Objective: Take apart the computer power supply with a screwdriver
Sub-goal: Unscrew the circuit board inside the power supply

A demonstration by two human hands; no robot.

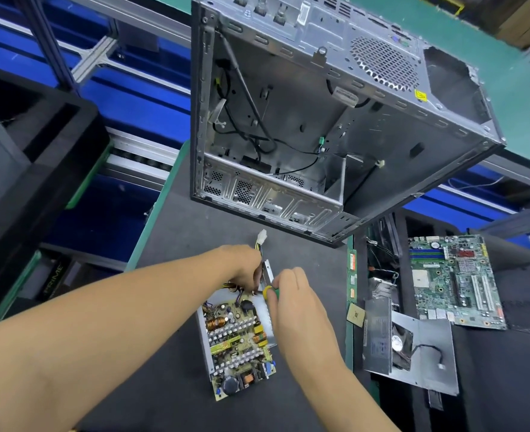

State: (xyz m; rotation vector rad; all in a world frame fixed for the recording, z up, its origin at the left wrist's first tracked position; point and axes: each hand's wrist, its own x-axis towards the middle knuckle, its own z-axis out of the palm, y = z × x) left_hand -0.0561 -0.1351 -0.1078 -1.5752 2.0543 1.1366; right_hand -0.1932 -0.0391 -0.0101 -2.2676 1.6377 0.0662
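Holding: right hand (291, 297) is wrapped round the screwdriver (271, 293) at its yellow-green handle; shaft & tip hidden by the fingers
Left hand (245, 269): fingers curled down on the far end of the power supply (238, 341), right by the wire bundle; exact pinch can't tell
Hands: close together, nearly touching, both over the far end of the unit
Power supply: lies flat on the dark mat (195, 238), approx. centre, cover off; circuit board w/ coils, capacitors & heat sinks faces up; a metal wall stands upright between the two hands
Wires: yellow, red & black, running from the far end to a white plug (261, 236) on the mat just beyond the left hand
Computer case (319, 120): open, stripped, a few black cables inside; sits beyond the hands
Right side: metal cover w/ fan (413, 347) lying flat; motherboard (456, 282) just beyond it; small processor chip (355, 313) just left of the cover
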